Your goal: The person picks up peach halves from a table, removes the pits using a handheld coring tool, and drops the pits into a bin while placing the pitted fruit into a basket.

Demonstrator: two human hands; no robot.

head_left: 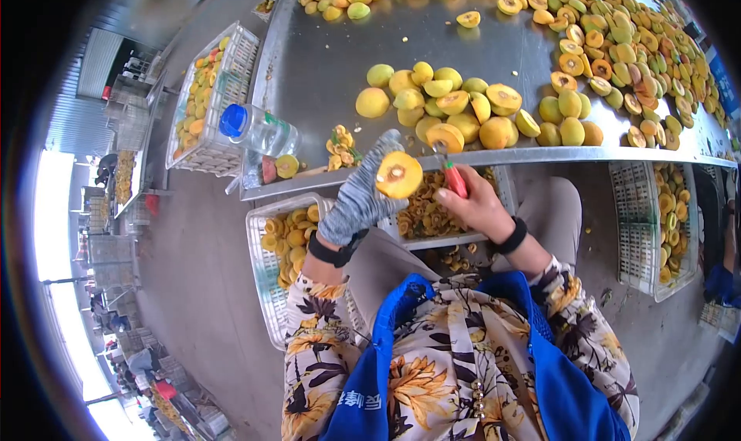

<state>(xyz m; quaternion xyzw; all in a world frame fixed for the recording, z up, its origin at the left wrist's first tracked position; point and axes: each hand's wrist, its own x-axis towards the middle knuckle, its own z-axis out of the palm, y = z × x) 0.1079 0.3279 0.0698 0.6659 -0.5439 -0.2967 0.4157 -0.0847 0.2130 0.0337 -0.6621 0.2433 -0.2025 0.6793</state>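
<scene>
Pinching peach half [399,175] cut-face up in left hand [359,202], right hand [478,206] clenched on red tool [454,179], tip forward

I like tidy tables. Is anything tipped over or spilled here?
The water bottle with the blue cap lies on its side at the metal table's left edge, not upright. A few fruit scraps sit loose beside it.

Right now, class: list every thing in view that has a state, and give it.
left hand: gloved, holding the peach half
peach half: cut face toward camera
right hand: bare, gripping the red-handled tool
water bottle: blue cap on
peach pile: mostly whole
crate: partly filled with halves
</scene>
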